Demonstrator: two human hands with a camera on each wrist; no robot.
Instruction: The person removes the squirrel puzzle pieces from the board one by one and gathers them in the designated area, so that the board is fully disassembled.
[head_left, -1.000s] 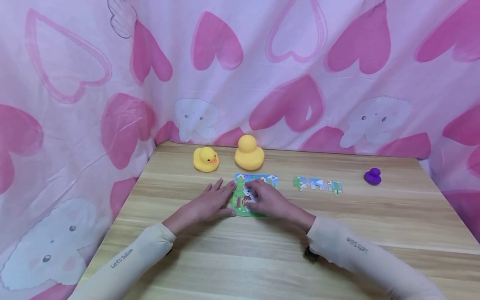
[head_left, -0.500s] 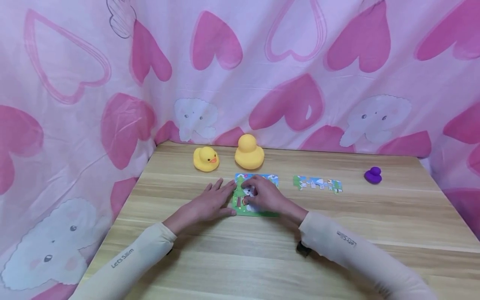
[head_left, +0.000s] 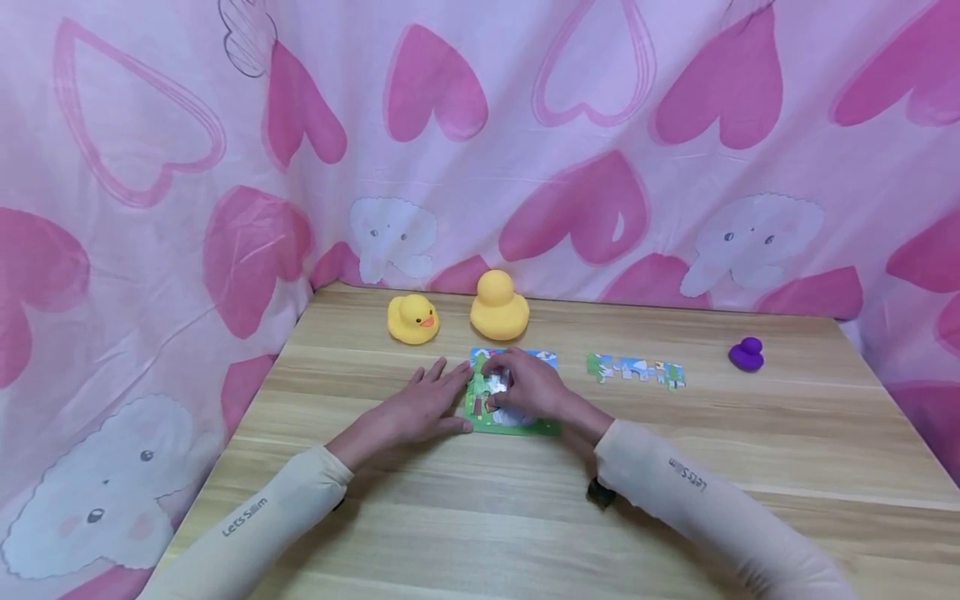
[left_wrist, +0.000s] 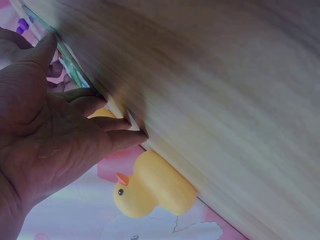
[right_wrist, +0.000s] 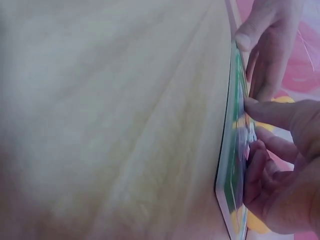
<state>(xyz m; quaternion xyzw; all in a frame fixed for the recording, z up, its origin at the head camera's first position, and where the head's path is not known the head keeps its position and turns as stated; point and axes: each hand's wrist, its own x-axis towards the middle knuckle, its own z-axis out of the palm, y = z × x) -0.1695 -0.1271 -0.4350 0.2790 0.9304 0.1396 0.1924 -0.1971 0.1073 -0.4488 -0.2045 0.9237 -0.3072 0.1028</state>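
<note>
Flat on the bench (head_left: 675, 467) before two yellow ducks (head_left: 498, 307), a thin, light, bendable puzzle board (head_left: 517, 425), steadied at its left edge by the spread left hand (head_left: 408, 410), right hand (head_left: 528, 390) fingertips pressing a loose piece (head_left: 497, 385), probably best lifted by its edges.

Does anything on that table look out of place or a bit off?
Nothing is spilled or broken. One oddity: a strip of puzzle pieces lies by itself on the table, apart from the puzzle board both hands work on. The bigger yellow duck faces the curtain, while the smaller duck faces sideways.
</note>
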